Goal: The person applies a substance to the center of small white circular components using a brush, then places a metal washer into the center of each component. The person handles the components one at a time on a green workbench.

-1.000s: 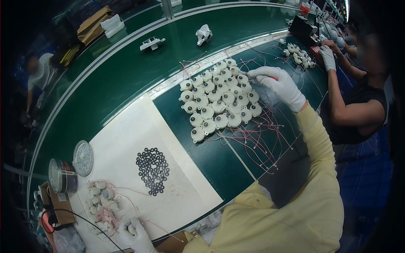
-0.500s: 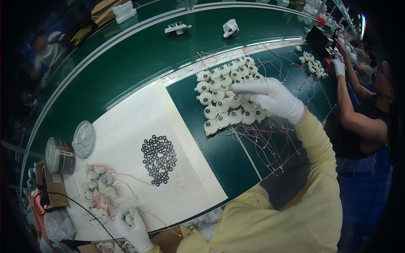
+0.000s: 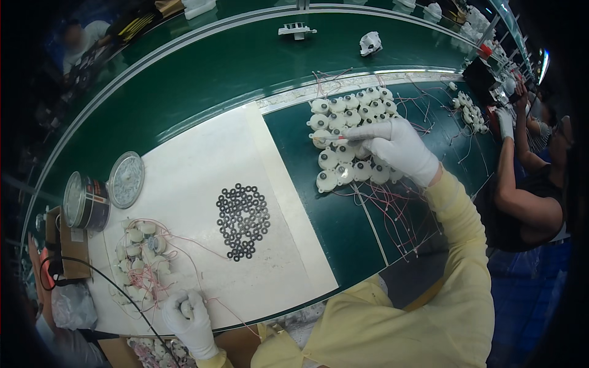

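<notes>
One smooth green worktop: carrying everything below.
White flat sheet: covering the worktop's left part.
Block of round cream dark-shafted units: sitting in rows, right of the sheet.
Heap of cream wired units: lying on the sheet's left.
Patch of small black rings: lying mid-sheet.
White-gloved right hand: hovering over the block, its grip pinching a slender red-banded tool.
White-gloved left hand: curling near the heap; whether its grip is holding anything, I cannot tell.
Tool tip: pointing left over one unit, contact unclear; apparently working that single unit, next probably calling for steady, light aim.
</notes>
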A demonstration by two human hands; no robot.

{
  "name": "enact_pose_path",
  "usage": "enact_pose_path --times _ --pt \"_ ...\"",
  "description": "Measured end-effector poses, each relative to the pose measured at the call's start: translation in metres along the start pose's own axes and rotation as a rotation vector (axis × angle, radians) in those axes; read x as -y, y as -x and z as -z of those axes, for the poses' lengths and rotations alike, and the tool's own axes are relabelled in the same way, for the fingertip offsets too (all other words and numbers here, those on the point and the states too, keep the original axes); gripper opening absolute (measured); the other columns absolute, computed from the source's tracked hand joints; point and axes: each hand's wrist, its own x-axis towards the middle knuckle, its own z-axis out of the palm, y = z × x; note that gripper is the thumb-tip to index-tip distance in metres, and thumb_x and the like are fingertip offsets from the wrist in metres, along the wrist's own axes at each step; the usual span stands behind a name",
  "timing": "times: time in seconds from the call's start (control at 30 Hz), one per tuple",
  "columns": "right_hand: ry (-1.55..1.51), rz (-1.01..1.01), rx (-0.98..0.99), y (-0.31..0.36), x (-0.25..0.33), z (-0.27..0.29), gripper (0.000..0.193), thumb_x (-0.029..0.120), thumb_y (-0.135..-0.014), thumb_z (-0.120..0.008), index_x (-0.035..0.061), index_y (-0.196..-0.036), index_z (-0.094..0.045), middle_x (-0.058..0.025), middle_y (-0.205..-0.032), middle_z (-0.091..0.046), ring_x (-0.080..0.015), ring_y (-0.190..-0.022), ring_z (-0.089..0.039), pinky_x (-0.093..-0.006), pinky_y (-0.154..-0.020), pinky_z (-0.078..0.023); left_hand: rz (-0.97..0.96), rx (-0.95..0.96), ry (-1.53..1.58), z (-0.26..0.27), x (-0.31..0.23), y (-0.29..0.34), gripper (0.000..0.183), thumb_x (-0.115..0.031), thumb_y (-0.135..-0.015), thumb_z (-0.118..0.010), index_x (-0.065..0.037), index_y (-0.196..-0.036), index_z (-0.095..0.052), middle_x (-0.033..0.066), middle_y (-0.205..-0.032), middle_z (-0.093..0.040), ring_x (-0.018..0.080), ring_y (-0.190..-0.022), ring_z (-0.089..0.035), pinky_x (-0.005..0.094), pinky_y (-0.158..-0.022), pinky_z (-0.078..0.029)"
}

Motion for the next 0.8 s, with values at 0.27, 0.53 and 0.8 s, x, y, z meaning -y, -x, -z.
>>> enact_pose_path --times 0.27,0.53,0.8 --pt "0.002 0.034 -0.011 -0.001 -0.007 0.001 0.044 -0.004 -0.081 -0.043 0.0005 -0.114 -0.072 -0.0122 -0.089 -0.074 -0.0125 -0.076 -0.069 -0.0270 -0.075 -0.056 0.039 -0.006 0.006 0.000 0.000 0.002 0.016 0.001 -0.081 -0.069 -0.002 -0.092 -0.057 0.0093 -0.078 -0.056 0.0246 -0.068 -0.050 0.0387 -0.064 -0.041" --pt "0.090 0.085 -0.057 -0.002 -0.008 0.003 0.045 -0.005 -0.079 -0.045 0.0027 -0.113 -0.073 -0.0117 -0.088 -0.075 -0.0117 -0.071 -0.069 -0.0254 -0.070 -0.056 0.046 -0.003 -0.014 0.001 0.000 0.002 0.016 0.001 -0.081 -0.069 -0.002 -0.093 -0.058 0.0098 -0.080 -0.057 0.0251 -0.070 -0.052 0.0386 -0.066 -0.042" --pt "0.282 0.151 -0.122 0.001 0.010 0.009 0.046 -0.007 -0.074 -0.047 0.0045 -0.109 -0.075 -0.0105 -0.085 -0.073 -0.0139 -0.071 -0.066 -0.0267 -0.069 -0.054 0.047 0.005 0.006 0.001 0.000 0.002 0.017 0.000 -0.082 -0.070 -0.003 -0.093 -0.057 0.0101 -0.081 -0.057 0.0255 -0.070 -0.053 0.0387 -0.067 -0.043"
